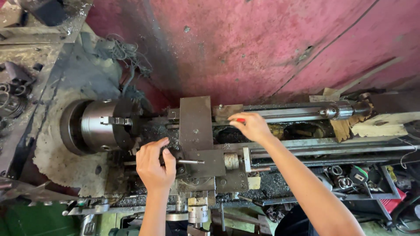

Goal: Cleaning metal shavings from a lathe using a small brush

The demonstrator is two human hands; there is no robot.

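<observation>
A: Where do the two hands sit on the lathe?

B: The left hand [154, 168] is closed around the tool post [175, 159] on the carriage, near the scene's middle; its fingers curl over the top of the post. One thin steel rod [191, 162] sticks out to the right from under that hand.

A: And the other?

B: The right hand [252, 126] reaches farther back, fingers pinched shut on one small red-tipped tool [239, 119], above the lathe bed. How much of that tool lies inside the grip cannot be told.

A: What lies around them?

B: One flat grey plate [195, 123] stands between the two hands, running from near to far. To the left is one chuck [103, 125], with one jaw plainly showing on its side. Far right, one drill chuck [337, 111] sits on the tailstock end. Two dark openings show in the bed [297, 142] just beyond the right hand.

A: Anything else?

B: One tray of small parts [350, 177] lies near right, and a pink wall [262, 43] fills the far side.
</observation>
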